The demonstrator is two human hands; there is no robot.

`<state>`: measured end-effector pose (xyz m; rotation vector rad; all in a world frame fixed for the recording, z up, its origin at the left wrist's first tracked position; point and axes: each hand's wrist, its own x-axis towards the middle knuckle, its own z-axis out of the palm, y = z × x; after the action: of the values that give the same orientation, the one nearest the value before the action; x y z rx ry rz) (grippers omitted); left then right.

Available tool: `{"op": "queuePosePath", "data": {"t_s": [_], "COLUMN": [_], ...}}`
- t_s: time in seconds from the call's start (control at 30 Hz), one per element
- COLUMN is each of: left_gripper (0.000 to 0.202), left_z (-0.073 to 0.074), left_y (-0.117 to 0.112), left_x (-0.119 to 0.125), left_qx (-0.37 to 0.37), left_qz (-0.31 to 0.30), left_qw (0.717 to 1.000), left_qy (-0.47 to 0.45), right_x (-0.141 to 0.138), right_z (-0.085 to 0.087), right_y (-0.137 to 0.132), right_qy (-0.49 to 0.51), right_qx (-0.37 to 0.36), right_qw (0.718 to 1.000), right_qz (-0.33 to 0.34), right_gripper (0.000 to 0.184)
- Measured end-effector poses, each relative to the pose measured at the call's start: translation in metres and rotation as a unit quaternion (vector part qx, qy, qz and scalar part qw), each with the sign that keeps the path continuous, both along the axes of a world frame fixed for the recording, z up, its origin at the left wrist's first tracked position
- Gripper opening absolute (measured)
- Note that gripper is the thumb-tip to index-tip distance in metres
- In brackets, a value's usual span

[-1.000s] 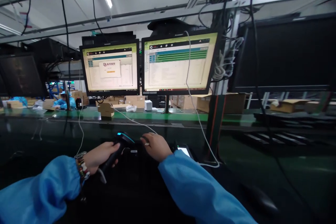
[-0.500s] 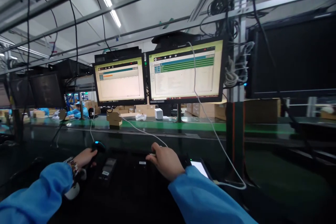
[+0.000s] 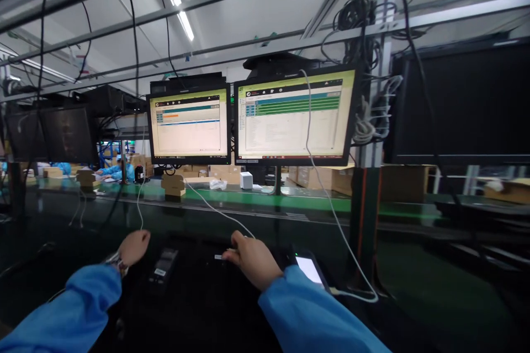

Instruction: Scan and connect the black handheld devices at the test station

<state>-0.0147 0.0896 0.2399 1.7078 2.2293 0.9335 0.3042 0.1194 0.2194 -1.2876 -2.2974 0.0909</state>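
My left hand (image 3: pixel 134 245) hovers low over the dark bench with its fingers curled; whatever it holds is hidden. Just to its right lies a black device with a white label (image 3: pixel 162 266). Further right, my right hand (image 3: pixel 252 256) rests on a dark flat thing bearing a small white tag (image 3: pixel 218 257). Its fingers are bent and pressed together at the tips, close to the end of a white cable (image 3: pixel 215 209). Both arms wear blue sleeves. A phone with a lit screen (image 3: pixel 308 269) lies right of my right wrist.
Two lit monitors (image 3: pixel 188 124) (image 3: pixel 293 116) hang ahead, with a dark monitor (image 3: pixel 459 99) to the right. Behind the bench runs a green conveyor belt (image 3: pixel 265 198) carrying a small cardboard box (image 3: pixel 173 186) and a white box (image 3: pixel 246 180). A post (image 3: pixel 362 215) stands at right. A person in blue (image 3: pixel 116 172) works far left.
My left hand carried the black scanner with the blue light leftward and down; the scanner no longer shows. The left monitor's pop-up closed. My view tilted up and shifted left.
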Motion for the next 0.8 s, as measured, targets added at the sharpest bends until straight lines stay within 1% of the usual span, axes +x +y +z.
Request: {"op": "queuePosePath", "data": {"t_s": [0.03,0.07,0.1,0.13,0.2,0.23,0.3,0.33,0.4,0.5,0.6,0.67,0.73,0.77,0.8], "left_gripper": [0.027,0.031,0.035,0.037,0.038,0.044,0.063,0.072,0.086,0.101,0.113,0.115,0.113,0.109,0.100], "left_z": [0.008,0.013,0.015,0.015,0.007,0.001,-0.010,-0.014,-0.015,-0.007,-0.001,-0.003,-0.008,-0.010,-0.012], "left_y": [0.003,0.004,0.002,-0.002,-0.015,-0.021,-0.029,-0.031,-0.028,-0.020,-0.016,-0.016,-0.018,-0.019,-0.019], "left_x": [0.011,0.026,0.044,0.065,0.107,0.126,0.153,0.161,0.168,0.165,0.159,0.158,0.158,0.158,0.156], "left_qx": [0.007,0.007,0.007,-0.018,-0.083,-0.098,-0.115,-0.122,-0.145,-0.198,-0.224,-0.216,-0.195,-0.180,-0.172], "left_qz": [-0.030,-0.072,-0.119,-0.187,-0.259,-0.274,-0.256,-0.240,-0.224,-0.226,-0.214,-0.215,-0.224,-0.226,-0.223], "left_qw": [1.000,0.997,0.993,0.981,0.947,0.930,0.911,0.907,0.907,0.911,0.915,0.915,0.915,0.920,0.934], "left_qy": [-0.001,0.004,0.007,0.041,0.170,0.222,0.302,0.323,0.327,0.282,0.257,0.264,0.273,0.264,0.218], "right_x": [0.000,0.000,0.000,0.000,0.001,0.001,0.002,0.003,0.003,0.004,0.004,0.004,0.004,0.004,0.005], "right_z": [0.000,-0.001,-0.001,-0.001,-0.002,-0.002,-0.003,-0.004,-0.005,-0.007,-0.008,-0.009,-0.009,-0.010,-0.011], "right_y": [0.000,0.000,0.000,0.000,0.001,0.001,0.002,0.003,0.003,0.003,0.001,0.001,0.002,0.002,0.003], "right_qy": [-0.003,-0.007,-0.012,-0.017,-0.025,-0.028,-0.033,-0.033,-0.025,0.020,0.077,0.100,0.111,0.115,0.119], "right_qx": [0.001,0.001,0.002,0.003,0.004,0.004,0.000,-0.003,-0.008,-0.007,0.015,0.031,0.040,0.044,0.049], "right_qw": [1.000,1.000,1.000,1.000,1.000,0.999,0.999,0.999,0.999,0.999,0.994,0.990,0.988,0.988,0.987], "right_qz": [0.000,0.001,0.004,0.007,0.014,0.016,0.016,0.017,0.021,0.048,0.080,0.091,0.096,0.097,0.096], "right_gripper": [0.031,0.031,0.030,0.029,0.028,0.029,0.030,0.030,0.028,0.024,0.012,0.005,0.006,0.007,0.008]}}
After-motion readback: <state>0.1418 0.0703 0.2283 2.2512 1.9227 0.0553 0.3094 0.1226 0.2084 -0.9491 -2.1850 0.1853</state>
